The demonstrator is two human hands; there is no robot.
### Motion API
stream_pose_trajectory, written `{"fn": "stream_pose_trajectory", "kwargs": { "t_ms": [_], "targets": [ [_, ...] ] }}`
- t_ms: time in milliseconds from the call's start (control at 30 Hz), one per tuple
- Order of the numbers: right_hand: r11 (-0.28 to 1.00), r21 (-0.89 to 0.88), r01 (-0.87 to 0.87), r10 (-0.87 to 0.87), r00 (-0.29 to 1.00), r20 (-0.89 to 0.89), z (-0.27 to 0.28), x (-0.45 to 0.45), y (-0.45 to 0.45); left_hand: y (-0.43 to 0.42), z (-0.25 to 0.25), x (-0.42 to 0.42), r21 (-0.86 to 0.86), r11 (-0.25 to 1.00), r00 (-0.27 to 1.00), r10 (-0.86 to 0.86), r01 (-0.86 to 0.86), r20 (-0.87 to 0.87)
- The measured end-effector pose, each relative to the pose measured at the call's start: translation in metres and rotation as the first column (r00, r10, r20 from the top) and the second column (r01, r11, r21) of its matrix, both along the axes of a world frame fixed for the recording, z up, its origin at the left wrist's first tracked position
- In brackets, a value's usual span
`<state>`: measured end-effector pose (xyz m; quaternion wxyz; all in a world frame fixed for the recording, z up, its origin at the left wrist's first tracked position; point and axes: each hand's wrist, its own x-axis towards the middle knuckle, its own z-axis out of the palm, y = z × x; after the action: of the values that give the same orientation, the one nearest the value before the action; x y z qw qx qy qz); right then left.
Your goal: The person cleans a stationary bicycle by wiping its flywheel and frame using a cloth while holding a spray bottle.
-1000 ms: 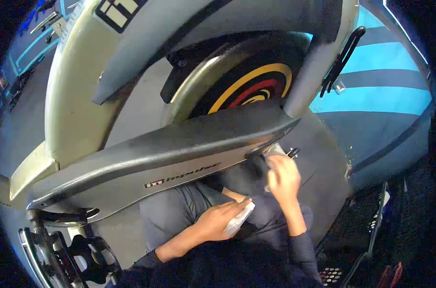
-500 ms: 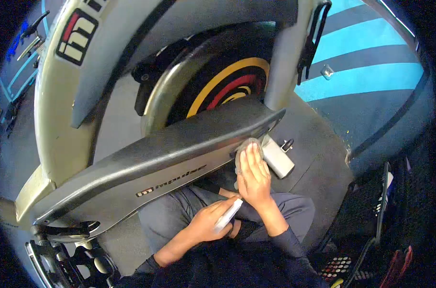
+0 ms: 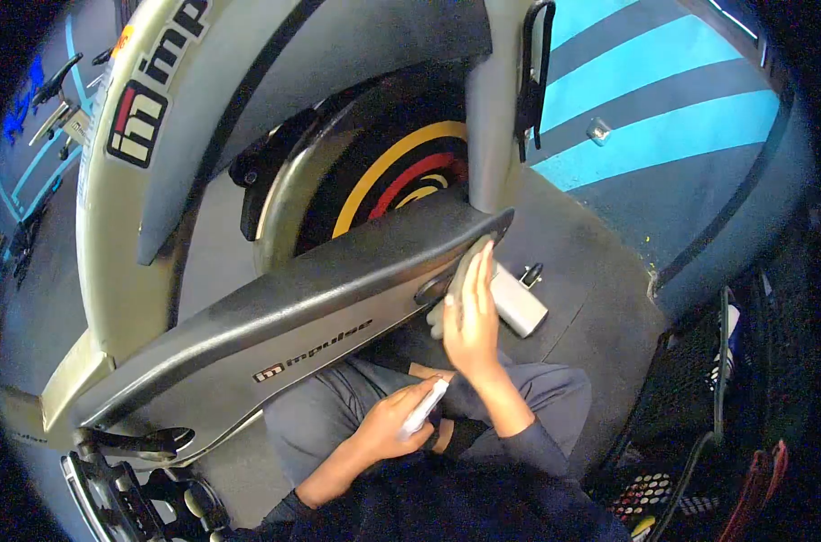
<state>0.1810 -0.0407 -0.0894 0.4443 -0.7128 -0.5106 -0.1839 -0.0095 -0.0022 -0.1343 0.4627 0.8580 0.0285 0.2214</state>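
Note:
My left hand (image 3: 394,423) is wrapped round a small white object (image 3: 424,408), low over my crossed legs. Fingers extended, my right hand (image 3: 472,318) presses a grey cloth (image 3: 443,312) against the side of the machine's long cover (image 3: 311,316) near its right end. That cover is black on top and grey on its side, with "impulse" lettering. Part of the cloth is hidden behind my fingers.
Behind the cover stands a flywheel (image 3: 401,181) with yellow and red rings. A grey frame foot (image 3: 519,304) is right of my right hand. A pedal (image 3: 144,497) is at lower left, mesh bags (image 3: 645,492) at lower right.
My right hand has moved left from the frame foot to the cover's side with the cloth. My left hand still holds the white object. The view has shifted.

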Motion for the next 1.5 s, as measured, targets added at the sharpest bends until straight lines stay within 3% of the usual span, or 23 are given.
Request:
{"fn": "stream_pose_trajectory", "kwargs": {
  "t_ms": [133,267,400,633,733,833,900,1033,1167,1500],
  "targets": [
    [0.997,-0.037,-0.065,0.065,0.998,-0.007,-0.037,-0.022,-0.003,0.001,0.002,0.002,-0.004,1.000,0.999,0.027,-0.027,-0.027],
    [0.999,-0.013,0.029,-0.028,0.998,0.057,-0.032,-0.008,0.005,0.002,0.002,-0.002,0.020,0.999,0.999,0.045,-0.045,0.024],
    [0.997,0.079,0.005,0.011,0.978,-0.207,0.002,0.012,0.006,-0.001,0.012,-0.008,0.004,0.998,0.997,0.058,-0.059,0.051],
    [0.997,0.071,0.024,-0.009,0.979,-0.205,-0.004,-0.010,-0.003,0.012,0.056,-0.015,0.236,0.932,0.932,0.200,-0.276,0.301],
    [0.999,0.049,0.000,0.007,0.989,-0.149,-0.015,-0.029,-0.002,0.023,0.048,-0.007,0.308,0.907,0.946,0.221,-0.289,0.238],
    [0.996,0.049,0.070,-0.066,0.994,-0.089,-0.016,-0.027,0.003,0.017,0.041,-0.002,0.330,0.924,0.978,0.154,-0.192,0.140],
    [0.979,-0.068,0.193,-0.190,0.980,0.051,-0.008,-0.020,0.002,0.013,0.043,0.001,0.337,0.934,0.992,0.095,-0.119,0.088],
    [0.948,-0.036,0.317,-0.311,0.944,0.107,0.018,0.013,0.003,0.011,0.042,0.006,0.345,0.930,0.988,0.090,-0.127,0.123],
    [0.934,-0.083,0.348,-0.342,0.936,0.078,0.014,0.028,0.002,0.012,0.042,0.010,0.300,0.945,0.990,0.102,-0.127,0.099],
    [0.983,-0.008,0.185,-0.182,0.960,-0.212,-0.024,0.021,-0.007,0.011,0.046,0.012,0.349,0.928,0.991,0.110,-0.130,0.078]
  ]
}}
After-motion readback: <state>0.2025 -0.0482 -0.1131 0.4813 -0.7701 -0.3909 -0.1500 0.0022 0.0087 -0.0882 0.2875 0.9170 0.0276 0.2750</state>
